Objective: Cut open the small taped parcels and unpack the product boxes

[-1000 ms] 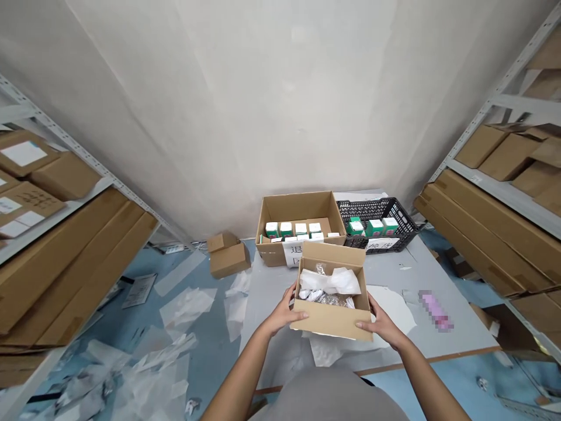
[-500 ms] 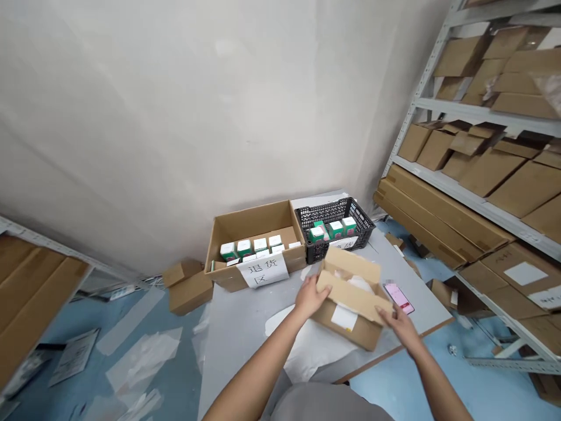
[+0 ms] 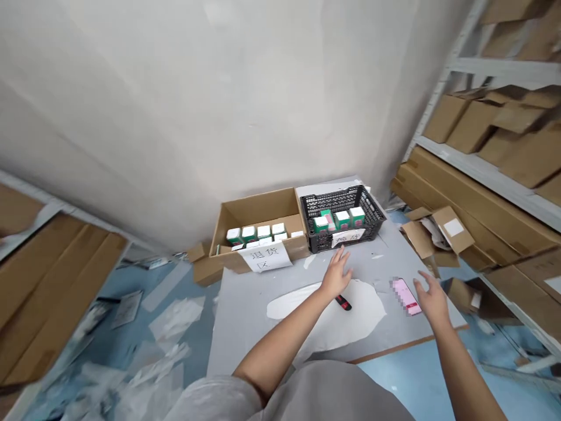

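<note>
My left hand [image 3: 336, 275] is over the middle of the table with its fingers apart, holding nothing. Beneath it, on a white sheet [image 3: 363, 313], lies a red and black box cutter [image 3: 343, 303], partly covered by the hand. My right hand [image 3: 433, 298] is at the table's right side, fingers spread and nothing in them. Just left of it is a phone [image 3: 405, 297] with a pink screen. Beyond the table's right edge, an opened cardboard box [image 3: 456, 228] with a white label sits among other boxes, apart from both hands.
At the back of the table stand a large carton [image 3: 263, 204] and a black plastic crate [image 3: 372, 228], both holding green and white small boxes [image 3: 342, 219]. Shelves of cartons [image 3: 456, 120] rise on the right. Paper scraps [image 3: 179, 318] litter the floor at left.
Both hands have let go of the cardboard box; it has left the table and sits beyond the right edge. The box cutter on the white sheet has come into view.
</note>
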A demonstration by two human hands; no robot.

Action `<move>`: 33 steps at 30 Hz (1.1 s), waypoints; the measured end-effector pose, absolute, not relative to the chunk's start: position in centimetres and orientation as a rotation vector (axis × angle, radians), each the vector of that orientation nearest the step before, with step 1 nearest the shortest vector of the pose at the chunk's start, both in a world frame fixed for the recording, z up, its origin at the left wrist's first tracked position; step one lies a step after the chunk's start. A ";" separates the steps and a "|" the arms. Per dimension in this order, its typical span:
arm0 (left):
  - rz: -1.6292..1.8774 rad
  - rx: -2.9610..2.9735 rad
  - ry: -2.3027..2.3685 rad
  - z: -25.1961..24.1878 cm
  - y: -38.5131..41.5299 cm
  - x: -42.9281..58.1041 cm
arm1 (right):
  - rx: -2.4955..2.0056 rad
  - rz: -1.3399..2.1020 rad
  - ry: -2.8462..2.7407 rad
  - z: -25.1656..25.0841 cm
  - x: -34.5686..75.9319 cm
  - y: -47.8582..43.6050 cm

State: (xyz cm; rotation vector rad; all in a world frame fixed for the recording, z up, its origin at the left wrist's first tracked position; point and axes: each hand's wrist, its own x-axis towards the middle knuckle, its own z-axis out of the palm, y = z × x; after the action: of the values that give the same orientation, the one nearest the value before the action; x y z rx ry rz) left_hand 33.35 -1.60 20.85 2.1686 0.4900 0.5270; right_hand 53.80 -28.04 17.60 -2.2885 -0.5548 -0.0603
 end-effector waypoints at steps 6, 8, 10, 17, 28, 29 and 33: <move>0.743 1.873 1.144 15.4 -3.6 15.7 | -1.905 0.615 -1.125 15.2 42.8 -16.9; 0.804 1.785 1.360 14.9 -4.9 11.5 | -1.835 0.652 -1.358 15.5 38.4 -13.6; 0.829 1.728 1.554 14.9 -6.3 7.8 | -1.759 0.677 -1.585 16.1 34.3 -11.2; 0.871 1.522 2.124 16.0 -12.3 -4.2 | -1.344 0.855 -2.107 17.9 21.7 -8.5; 0.916 1.002 2.525 14.0 -26.2 -21.6 | -0.846 1.079 -2.500 17.0 1.7 -13.3; 0.904 0.958 2.535 13.6 -27.5 -22.9 | -0.817 1.103 -2.517 16.9 -0.4 -13.8; 0.823 0.726 2.602 12.5 -32.8 -28.3 | -0.711 1.159 -2.610 16.6 -8.4 -16.2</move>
State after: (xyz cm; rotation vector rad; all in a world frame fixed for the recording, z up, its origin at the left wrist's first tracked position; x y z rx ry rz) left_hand -28.32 -32.83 12.51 0.7264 2.6015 0.8233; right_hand -8.41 -16.18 16.59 -0.7111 -2.6103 1.1594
